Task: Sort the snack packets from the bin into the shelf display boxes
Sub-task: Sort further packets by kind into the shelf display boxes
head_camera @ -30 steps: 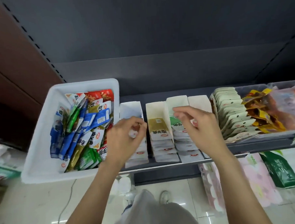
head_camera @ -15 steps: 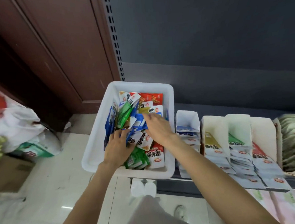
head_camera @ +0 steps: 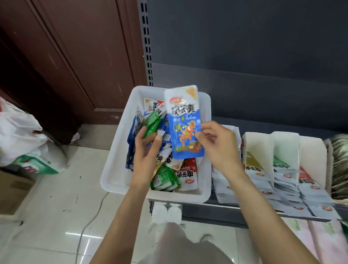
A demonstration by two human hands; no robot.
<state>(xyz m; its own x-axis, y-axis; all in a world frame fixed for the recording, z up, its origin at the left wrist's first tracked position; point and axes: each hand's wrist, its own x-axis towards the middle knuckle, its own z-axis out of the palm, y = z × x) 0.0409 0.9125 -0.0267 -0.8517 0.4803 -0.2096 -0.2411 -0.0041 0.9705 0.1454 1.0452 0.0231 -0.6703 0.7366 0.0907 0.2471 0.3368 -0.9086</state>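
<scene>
A white plastic bin (head_camera: 118,154) on the shelf's left end holds several mixed snack packets, green, blue, red and white. My right hand (head_camera: 217,148) pinches a blue-and-white snack packet (head_camera: 185,121) by its right edge and holds it upright above the bin. My left hand (head_camera: 147,151) is over the bin's left half with fingers curled round a green packet (head_camera: 151,122). To the right stand white display boxes (head_camera: 257,148), with yellow, green and red packets in them.
Stacked pale packets (head_camera: 346,160) fill a tray at the far right. Plastic bags (head_camera: 16,138) and a cardboard box (head_camera: 8,191) sit on the tiled floor at left. A brown door (head_camera: 76,56) stands behind the bin. A cable (head_camera: 89,221) trails on the floor.
Both hands left the display boxes and reached into the bin. My right hand has since lifted out a blue-and-white packet, and my left has taken a green one.
</scene>
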